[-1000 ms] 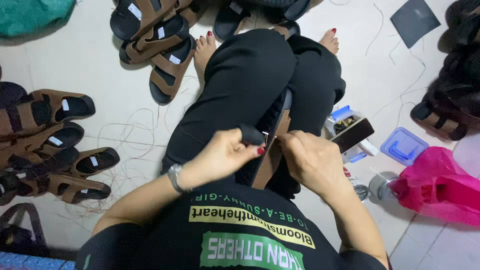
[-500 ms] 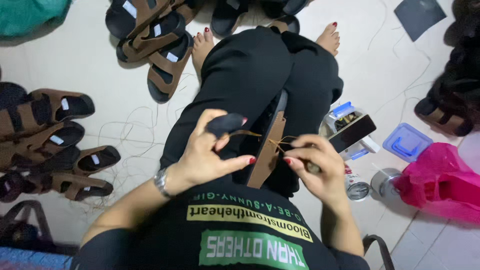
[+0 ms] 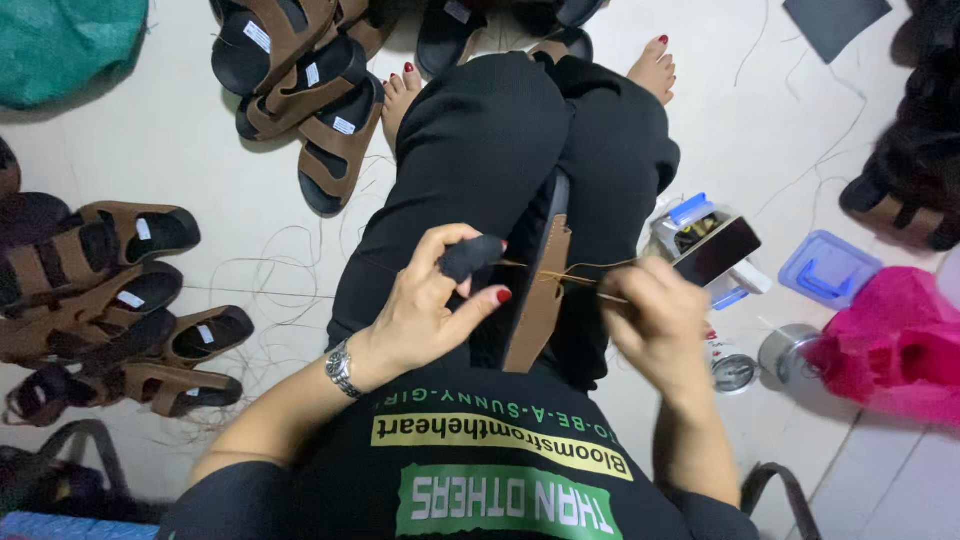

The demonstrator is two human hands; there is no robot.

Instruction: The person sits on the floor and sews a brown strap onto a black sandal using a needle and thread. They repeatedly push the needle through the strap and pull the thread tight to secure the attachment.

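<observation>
White floor tiles (image 3: 250, 200) fill the view, littered with loose thread. At the centre sits the person, black-trousered legs (image 3: 500, 150) stretched toward twelve o'clock, two bare feet at the top.

Brown sandals with black soles lie in two groups: about five at nine o'clock (image 3: 100, 300) and about four at eleven o'clock (image 3: 300, 90), each with a small white rectangular label on the footbed. More dark footwear heaps at two o'clock (image 3: 915, 170); I cannot count it. One green cloth (image 3: 60, 45) sits at ten o'clock, one pink bag (image 3: 890, 345) at three o'clock, one dark square patch (image 3: 835, 20) at one o'clock.

Right of the legs, at three o'clock, are one clear box with blue lid (image 3: 828, 268), one open small box with blue trim (image 3: 695, 225), one black phone (image 3: 715, 250) tilted across it, and two round metal tins (image 3: 785, 352).

On the lap lies one sandal (image 3: 545, 285), sole edge up, its long axis running twelve to six o'clock, toe end away from the body. A brown strap hangs along its near side.

One tan thread (image 3: 585, 272) runs three to nine o'clock across the strap, between the hands.

Left hand (image 3: 425, 310) is half curled, forefinger wrapped in a black guard, thumb and fingers spread, touching the thread. Right hand (image 3: 655, 315) is closed in a pinch on the thread's other end; whether it also holds a needle I cannot tell.
</observation>
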